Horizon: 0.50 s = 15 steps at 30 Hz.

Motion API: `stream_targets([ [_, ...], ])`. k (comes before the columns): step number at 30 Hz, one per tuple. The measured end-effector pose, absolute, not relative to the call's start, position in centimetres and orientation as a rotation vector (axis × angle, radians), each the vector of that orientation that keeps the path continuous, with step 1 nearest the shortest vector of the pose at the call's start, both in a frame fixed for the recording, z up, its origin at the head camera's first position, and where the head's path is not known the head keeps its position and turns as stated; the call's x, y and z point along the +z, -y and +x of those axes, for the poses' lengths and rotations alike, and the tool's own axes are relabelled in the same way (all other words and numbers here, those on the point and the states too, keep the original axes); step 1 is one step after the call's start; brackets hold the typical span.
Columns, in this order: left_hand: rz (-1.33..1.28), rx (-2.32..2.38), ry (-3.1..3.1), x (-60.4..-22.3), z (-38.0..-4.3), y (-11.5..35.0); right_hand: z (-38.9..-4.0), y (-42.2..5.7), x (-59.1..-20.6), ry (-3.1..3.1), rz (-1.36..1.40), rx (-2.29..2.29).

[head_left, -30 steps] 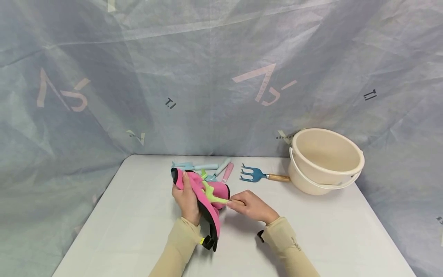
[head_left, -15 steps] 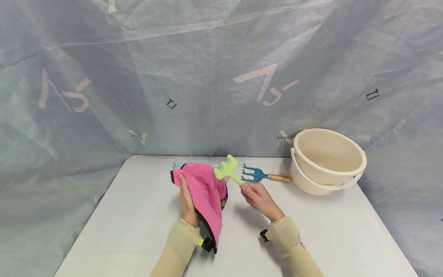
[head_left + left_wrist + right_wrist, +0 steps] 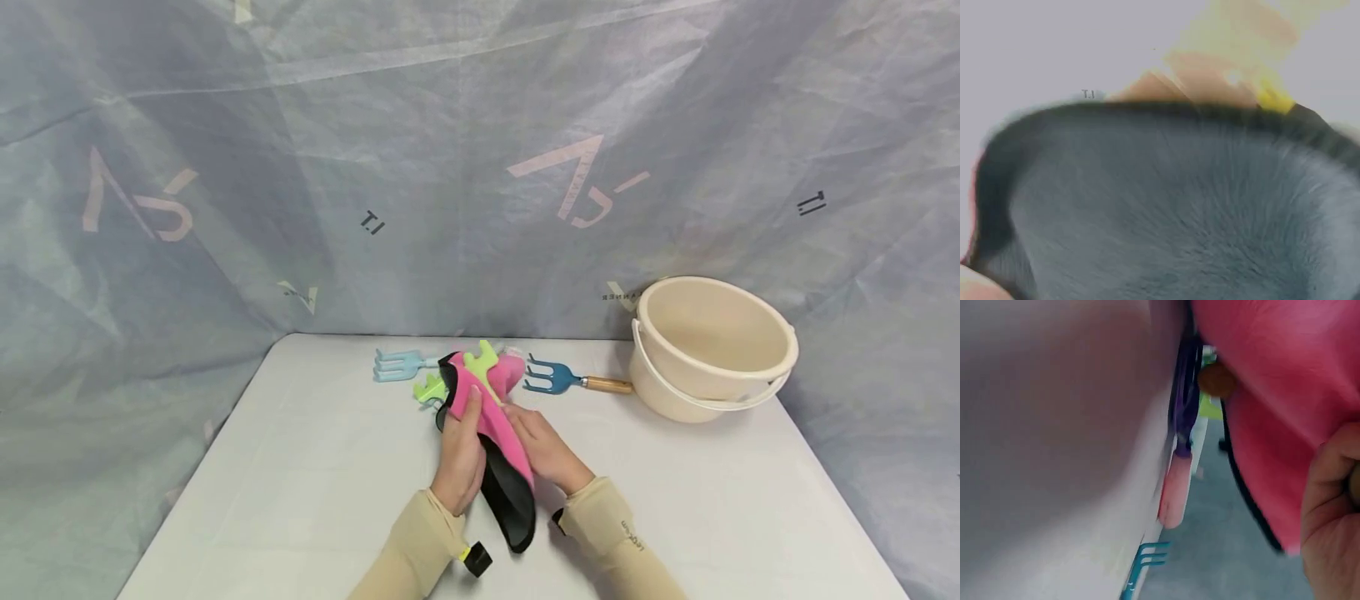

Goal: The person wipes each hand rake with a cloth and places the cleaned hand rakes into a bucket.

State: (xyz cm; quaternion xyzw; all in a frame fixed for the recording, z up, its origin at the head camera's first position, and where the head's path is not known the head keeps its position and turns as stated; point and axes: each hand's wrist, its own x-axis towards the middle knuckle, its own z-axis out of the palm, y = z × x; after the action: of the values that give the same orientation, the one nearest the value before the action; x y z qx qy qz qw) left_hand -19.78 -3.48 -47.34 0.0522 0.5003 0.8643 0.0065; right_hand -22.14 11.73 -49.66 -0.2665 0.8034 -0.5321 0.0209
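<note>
A pink cloth with a dark grey back and black edging [image 3: 517, 446] is held up above the table by my left hand [image 3: 459, 458], thumb over its pink face. My right hand [image 3: 547, 450] holds a lime-green hand rake by its handle; the green head [image 3: 482, 358] lies over the cloth's pink side. In the right wrist view, the fingers of my right hand [image 3: 1338, 537] curl around a wooden handle end [image 3: 1355, 484]. The cloth's grey back [image 3: 1166, 200] fills most of the left wrist view and hides much of the left hand there.
Behind the cloth lie a light blue hand fork [image 3: 397, 365], another lime-green tool [image 3: 429, 389] and a purple tool with a pink handle [image 3: 1174, 494]. A blue fork with a wooden handle [image 3: 555, 377] lies right of them, beside a cream bucket [image 3: 712, 392].
The green rake was lifted off the cloth to the right half a second ago; now it is back against the cloth. The left hand and cloth have shifted right, uncovering the light blue fork's head.
</note>
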Motion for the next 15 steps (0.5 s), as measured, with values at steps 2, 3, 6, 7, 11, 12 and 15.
stream_targets([
  [2, 0.13, 2.797, -1.527, -47.6, -20.0, 3.3, -22.0, -11.3, -49.9, -2.557, -0.861, -1.556],
  [3, 0.098, 2.83, -1.531, -47.7, -20.2, 3.3, -21.8, -11.0, -50.0, -2.587, -0.873, -1.507],
  [6, -0.015, 2.842, -1.619, -47.8, -20.4, 3.2, -21.4, -10.4, -49.8, -2.611, -0.891, -1.399],
  [7, -0.055, 2.819, -1.671, -47.7, -20.4, 3.3, -21.3, -10.2, -49.7, -2.62, -0.899, -1.365],
  [11, -0.158, 2.729, -1.827, -47.7, -20.4, 3.9, -20.9, -10.2, -48.6, -2.724, -0.966, -1.227],
  [12, -0.163, 2.72, -1.849, -47.7, -20.5, 4.2, -20.9, -10.3, -48.2, -2.742, -0.976, -1.239],
  [15, -0.138, 2.711, -1.879, -47.8, -20.8, 4.8, -20.6, -11.1, -46.6, -2.791, -0.945, -1.433],
])
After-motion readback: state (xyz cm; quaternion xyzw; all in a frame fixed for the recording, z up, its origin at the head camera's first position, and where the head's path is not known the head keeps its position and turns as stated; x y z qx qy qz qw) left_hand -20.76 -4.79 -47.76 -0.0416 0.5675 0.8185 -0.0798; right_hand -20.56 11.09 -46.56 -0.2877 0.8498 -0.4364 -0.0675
